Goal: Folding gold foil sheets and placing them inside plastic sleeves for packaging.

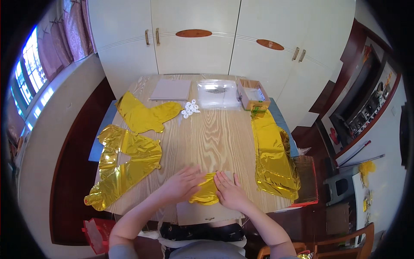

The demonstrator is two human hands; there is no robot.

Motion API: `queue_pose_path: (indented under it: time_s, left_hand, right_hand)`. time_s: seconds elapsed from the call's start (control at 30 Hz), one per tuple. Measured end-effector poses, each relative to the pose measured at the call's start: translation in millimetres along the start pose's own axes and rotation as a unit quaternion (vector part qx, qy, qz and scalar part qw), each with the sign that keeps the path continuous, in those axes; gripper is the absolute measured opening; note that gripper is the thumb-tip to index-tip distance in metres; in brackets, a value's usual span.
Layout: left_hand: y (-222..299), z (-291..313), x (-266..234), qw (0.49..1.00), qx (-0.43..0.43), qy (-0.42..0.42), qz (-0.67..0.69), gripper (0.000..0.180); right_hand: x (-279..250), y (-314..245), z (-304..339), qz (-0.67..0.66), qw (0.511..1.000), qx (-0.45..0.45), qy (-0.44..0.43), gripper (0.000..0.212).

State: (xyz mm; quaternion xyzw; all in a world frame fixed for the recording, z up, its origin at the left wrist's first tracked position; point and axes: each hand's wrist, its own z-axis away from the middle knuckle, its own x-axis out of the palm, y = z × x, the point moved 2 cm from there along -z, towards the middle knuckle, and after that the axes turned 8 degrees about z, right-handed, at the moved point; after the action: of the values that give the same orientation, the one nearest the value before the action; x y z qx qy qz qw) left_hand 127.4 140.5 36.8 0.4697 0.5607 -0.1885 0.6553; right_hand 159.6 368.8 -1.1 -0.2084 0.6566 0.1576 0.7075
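Note:
A small folded piece of gold foil [207,191], apparently a flat uninflated balloon, lies on a pale board [202,213] at the table's near edge. My right hand [230,191] rests flat along its right side, fingers stretched out. Over its left side is my left hand [184,183], fingers extended and slightly blurred; whether it touches the foil I cannot tell. Neither hand grips anything. Flat gold foil balloons [129,155] lie spread at the left, one [148,113] farther back. Along the right edge stretches a layered pile of gold foil [276,157].
At the table's back stand a stack of pale sheets [171,90], several small white rings [189,108], clear plastic bags [217,95] and an open cardboard box [254,96]. White cabinets [194,56] rise behind. A red-edged box [307,179] sits beside the table's right.

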Motion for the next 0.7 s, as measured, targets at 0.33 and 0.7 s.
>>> queue_pose_path:
  time_s: [0.33, 0.7]
  left_hand:
    - [-5, -40, 42, 0.995, 0.039, -0.011, -0.093, 0.054]
    - [0, -42, 37, 0.990, 0.071, 0.006, -0.119, 0.050]
  right_hand:
    - [-24, -27, 30, 0.037, 0.993, -0.022, 0.109, 0.060]
    - [-15, -62, 61, 0.029, 0.970, -0.171, 0.168, 0.040]
